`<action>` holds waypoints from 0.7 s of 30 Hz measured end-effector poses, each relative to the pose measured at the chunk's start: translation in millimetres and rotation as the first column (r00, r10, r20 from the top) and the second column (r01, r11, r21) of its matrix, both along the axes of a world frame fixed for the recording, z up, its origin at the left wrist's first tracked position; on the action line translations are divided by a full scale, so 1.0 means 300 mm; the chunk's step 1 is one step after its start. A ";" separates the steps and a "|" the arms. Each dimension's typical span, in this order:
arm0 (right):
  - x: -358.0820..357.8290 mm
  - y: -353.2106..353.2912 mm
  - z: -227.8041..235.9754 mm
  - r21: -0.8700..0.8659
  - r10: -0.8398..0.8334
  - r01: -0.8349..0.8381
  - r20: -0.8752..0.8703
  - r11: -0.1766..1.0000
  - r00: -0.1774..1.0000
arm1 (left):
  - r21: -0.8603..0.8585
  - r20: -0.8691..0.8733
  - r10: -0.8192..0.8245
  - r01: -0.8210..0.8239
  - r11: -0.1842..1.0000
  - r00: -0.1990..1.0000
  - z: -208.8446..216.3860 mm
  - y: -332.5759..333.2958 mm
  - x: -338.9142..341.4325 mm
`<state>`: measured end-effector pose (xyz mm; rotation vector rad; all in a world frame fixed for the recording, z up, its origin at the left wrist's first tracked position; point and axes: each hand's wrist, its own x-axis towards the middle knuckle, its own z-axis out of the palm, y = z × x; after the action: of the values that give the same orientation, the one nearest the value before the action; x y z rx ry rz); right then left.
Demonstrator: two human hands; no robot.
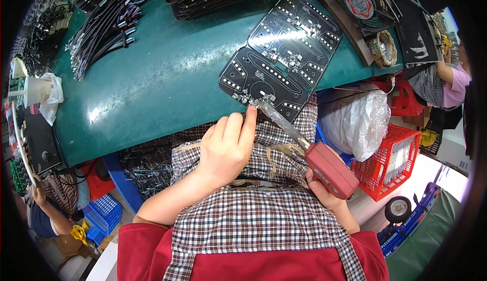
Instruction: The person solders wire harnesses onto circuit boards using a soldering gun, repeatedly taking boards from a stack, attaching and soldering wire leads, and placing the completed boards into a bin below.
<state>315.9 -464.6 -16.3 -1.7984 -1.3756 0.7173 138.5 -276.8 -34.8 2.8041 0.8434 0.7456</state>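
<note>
Cables (104, 35) sit bunched up at the far left of the green bench (152, 88), black with pale ends. Moving right, the left forearm comes in from the lower left, angled up and to the right, elbow bent out beside the checked apron (264, 217). The left hand (225, 146) is back-up, index finger stretched forward to the near edge of a black circuit board (261, 75), other fingers curled a bit behind it. Thumb's hidden, so can't tell if that grip is pinching the board or just resting there. Board's at the bench's near edge, slanted, with little metallic parts (265, 100) heaped right by the fingertip. Next over is a boxy red tool (329, 172), its long metal shaft slanting up-left so the tip ends at those parts, just beside the finger. The right hand (324, 192) has its grip wrapped around the red body from the lower left side, forearm coming up from the lower right. Further right there's a white plastic bag (357, 123), then a red crate (390, 164).
</note>
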 end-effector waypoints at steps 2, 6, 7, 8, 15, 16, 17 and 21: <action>0.010 0.021 0.017 0.007 0.036 -0.036 0.024 0.999 0.999 | -0.001 0.004 0.003 -0.003 1.000 1.000 -0.001 -0.001 0.001; -0.002 0.023 0.033 -0.042 -0.025 0.022 -0.087 0.999 0.996 | 0.000 -0.001 0.001 -0.001 1.000 1.000 0.002 0.001 0.001; 0.000 0.024 0.032 -0.042 -0.025 0.022 -0.086 0.999 0.996 | 0.000 -0.001 0.001 -0.001 1.000 1.000 0.002 0.001 0.002; 0.002 0.027 0.032 -0.042 -0.014 0.010 -0.094 0.999 0.995 | 0.001 -0.010 0.004 -0.004 1.000 1.000 0.002 0.000 0.002; -0.014 -0.003 0.024 -0.184 -0.142 0.106 -0.195 0.977 0.970 | 0.011 -0.036 0.014 -0.013 1.000 0.999 0.016 0.003 0.009; -0.013 -0.011 0.017 -0.183 -0.140 0.105 -0.195 0.978 0.971 | 0.013 -0.035 0.015 -0.015 1.000 0.999 0.017 0.002 0.009; -0.007 -0.023 0.008 -0.157 -0.118 0.094 -0.152 0.983 0.981 | 0.010 -0.038 0.018 -0.018 1.000 0.999 0.018 0.001 0.008; 0.006 -0.026 0.014 -0.155 -0.062 0.052 -0.058 0.987 0.996 | 0.014 -0.029 0.018 -0.017 1.000 0.999 0.015 0.003 0.011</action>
<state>317.6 -472.3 -12.0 -1.9097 -1.2513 0.8620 141.6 -276.1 -30.4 2.8300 0.8718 0.7172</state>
